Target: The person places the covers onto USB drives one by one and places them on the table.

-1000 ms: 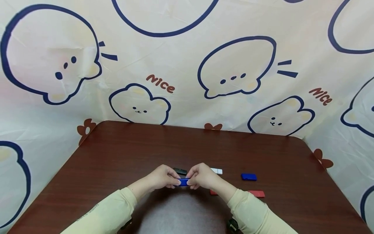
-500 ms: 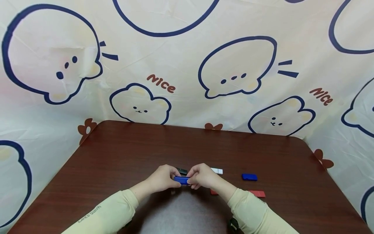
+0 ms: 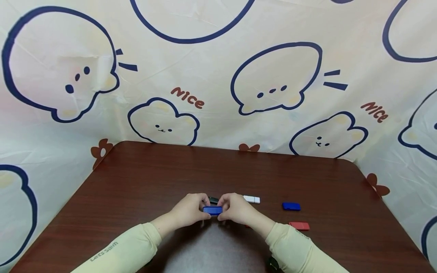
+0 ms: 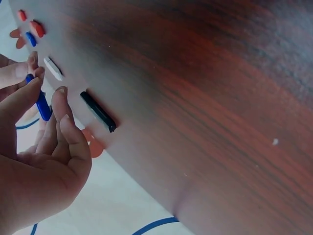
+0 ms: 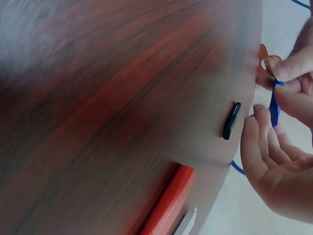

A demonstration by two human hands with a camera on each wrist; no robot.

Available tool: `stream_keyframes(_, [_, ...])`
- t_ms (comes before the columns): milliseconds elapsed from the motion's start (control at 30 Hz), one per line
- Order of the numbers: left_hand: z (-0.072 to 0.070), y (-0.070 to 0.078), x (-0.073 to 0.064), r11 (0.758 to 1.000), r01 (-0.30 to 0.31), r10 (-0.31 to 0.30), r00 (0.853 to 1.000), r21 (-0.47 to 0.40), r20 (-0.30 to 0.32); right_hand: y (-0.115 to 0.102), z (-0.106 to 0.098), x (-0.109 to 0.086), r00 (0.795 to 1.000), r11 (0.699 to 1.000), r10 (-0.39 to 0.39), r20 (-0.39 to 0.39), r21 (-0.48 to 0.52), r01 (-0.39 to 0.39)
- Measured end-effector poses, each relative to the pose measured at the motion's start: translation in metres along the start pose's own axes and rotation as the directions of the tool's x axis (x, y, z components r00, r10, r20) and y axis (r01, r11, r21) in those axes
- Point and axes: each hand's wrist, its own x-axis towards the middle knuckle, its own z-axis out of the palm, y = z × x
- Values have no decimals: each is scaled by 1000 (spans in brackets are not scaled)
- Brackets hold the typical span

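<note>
A small flat blue stick, shaped like a USB flash drive, is held level between both hands above the table. My left hand pinches its left end between thumb and fingers. The right hand pinches the opposite end. In the left wrist view the same blue stick shows edge-on beside the curled fingers. Just behind the hands lies a black stick, partly hidden by fingers in the head view. A white stick lies past the right hand, touching nothing.
On the brown table to the right lie a second blue piece and a red piece. Another red piece is near the right wrist, mostly hidden in the head view. Printed cloth hangs around the table.
The blue stick has turned to show more of its broad face. Fingers of both hands have shifted toward its ends, uncovering more of it. Pieces on the table have not moved.
</note>
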Motion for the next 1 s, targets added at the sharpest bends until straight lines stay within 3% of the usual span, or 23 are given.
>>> stream_keyframes(100, [0,0,1,1000,7,-7,1000,6,4,-2,2,-1,999,996,-30,-34,-88,27])
stream_keyframes(300, [0,1,0,1000,3,-3,1000,19,6,-4,5,-2,997,993,-42,-62,-112,35])
stream_keyframes(500, [0,1,-2,993,-7,9,1000,120,-20,-5,7,-3,997,989,-43,-63,-143,34])
stream_keyframes(733, [4,1,-3,964,3,18,997,265,-78,-6,9,-4,996,966,-68,-61,-255,50])
stream_keyframes(1000, [6,0,-5,944,-18,46,996,330,-77,-6,12,-6,998,949,-44,-46,-315,27])
